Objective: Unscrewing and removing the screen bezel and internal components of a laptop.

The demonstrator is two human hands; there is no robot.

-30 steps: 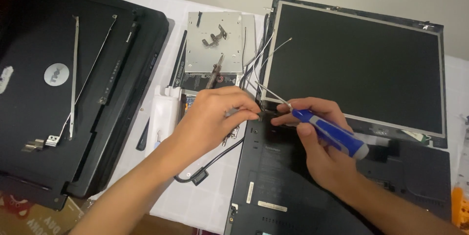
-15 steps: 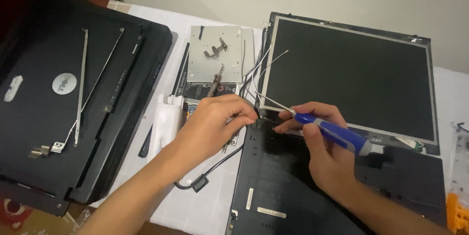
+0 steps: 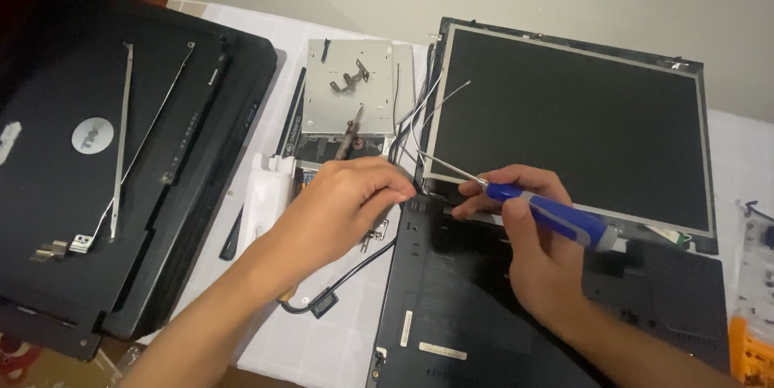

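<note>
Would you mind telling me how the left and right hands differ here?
The right hand grips a blue-handled screwdriver; the left hand holds no tool. The left hand lies palm-down, fingers curled at the laptop hinge corner; the right is fisted around the handle. Both meet at that corner.

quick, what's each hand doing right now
Left hand: fingers curled at the laptop hinge corner; holding anything cannot be told.
Right hand: closed on blue screwdriver.

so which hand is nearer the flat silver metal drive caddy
Left. The left hand lies just below the flat silver metal drive caddy; the right hand is farther right, holding the blue-handled screwdriver.
</note>
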